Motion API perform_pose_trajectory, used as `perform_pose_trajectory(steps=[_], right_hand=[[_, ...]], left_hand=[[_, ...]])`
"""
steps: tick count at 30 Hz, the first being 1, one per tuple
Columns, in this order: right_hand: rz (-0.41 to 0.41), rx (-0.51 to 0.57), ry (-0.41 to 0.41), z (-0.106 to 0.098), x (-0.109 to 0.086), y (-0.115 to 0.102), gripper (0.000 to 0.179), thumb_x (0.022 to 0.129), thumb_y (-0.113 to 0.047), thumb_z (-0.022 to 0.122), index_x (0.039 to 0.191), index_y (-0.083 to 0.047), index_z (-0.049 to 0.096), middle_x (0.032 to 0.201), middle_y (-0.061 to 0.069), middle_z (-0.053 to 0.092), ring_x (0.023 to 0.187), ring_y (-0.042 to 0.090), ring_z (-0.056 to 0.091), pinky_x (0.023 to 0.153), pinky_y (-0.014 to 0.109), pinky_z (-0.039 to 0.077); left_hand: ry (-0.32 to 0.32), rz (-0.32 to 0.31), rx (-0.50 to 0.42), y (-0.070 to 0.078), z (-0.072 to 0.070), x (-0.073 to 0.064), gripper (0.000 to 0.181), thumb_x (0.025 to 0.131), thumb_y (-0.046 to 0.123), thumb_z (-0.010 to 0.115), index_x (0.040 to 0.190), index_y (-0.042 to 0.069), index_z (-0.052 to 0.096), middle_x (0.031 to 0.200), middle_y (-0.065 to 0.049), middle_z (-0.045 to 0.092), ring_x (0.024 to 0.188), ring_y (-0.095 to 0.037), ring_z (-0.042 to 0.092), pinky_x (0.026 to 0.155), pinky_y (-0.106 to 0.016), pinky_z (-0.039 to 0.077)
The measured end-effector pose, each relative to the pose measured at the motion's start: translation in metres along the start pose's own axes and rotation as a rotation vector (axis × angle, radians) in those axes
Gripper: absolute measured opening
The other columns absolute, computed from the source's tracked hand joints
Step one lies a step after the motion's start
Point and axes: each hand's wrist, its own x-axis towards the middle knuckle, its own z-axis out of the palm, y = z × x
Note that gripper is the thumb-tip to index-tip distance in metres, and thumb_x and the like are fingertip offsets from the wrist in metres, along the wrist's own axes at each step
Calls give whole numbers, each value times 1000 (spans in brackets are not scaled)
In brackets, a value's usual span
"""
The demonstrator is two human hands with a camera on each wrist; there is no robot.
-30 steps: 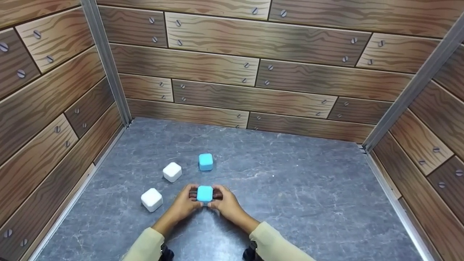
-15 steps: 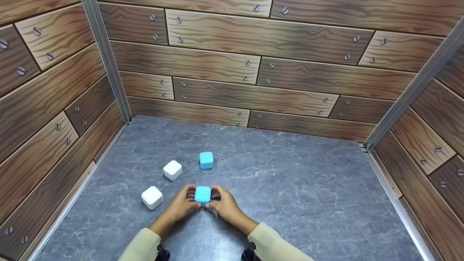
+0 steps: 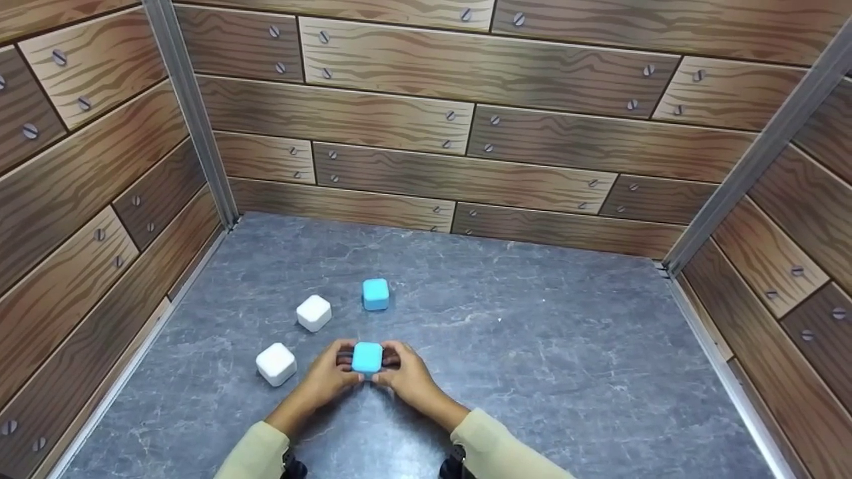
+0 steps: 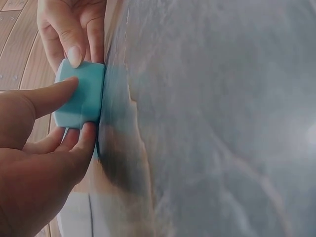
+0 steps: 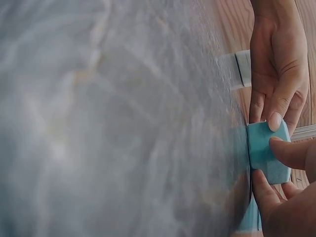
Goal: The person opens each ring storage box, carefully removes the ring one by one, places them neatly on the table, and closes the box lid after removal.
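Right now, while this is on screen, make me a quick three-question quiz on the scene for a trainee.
1. How many white blocks lie on the grey surface?
2. True or false: the left hand and the right hand both grip the held block.
3. In the head view, where is the untouched blue block?
A) Nearer the person than the held block
B) Beyond the held block
C) On top of a white block

Key: 1. Two. 2. True. 3. B.
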Motion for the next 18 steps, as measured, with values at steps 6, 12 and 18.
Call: perform_pose_trajectory(steps=[6,12,18], right_hand=[[12,1,-7,2,1,-1,54,83,-6,81,131,-2,57,120,14,59,109,28,62,91,36,55],[4,45,-22,3,2,-2,73,84,-18,83,144,1,46,134,19,46,123,32,55,95,36,55],[-16,86,-56,1,4,-2,73,83,-11,82,145,2,45,138,20,47,126,34,55,96,31,55]], left_hand=[[-18,16,31,-2,-2,-1,64,76,-16,72,134,-13,45,128,-30,57,117,-39,59,100,-45,52],[-69,29,155,-4,-7,2,73,75,-12,76,139,-14,43,131,-32,53,111,-36,62,95,-41,55],[-81,13,230,-4,-7,7,77,74,-8,79,142,-10,44,132,-28,54,110,-33,63,94,-42,54]])
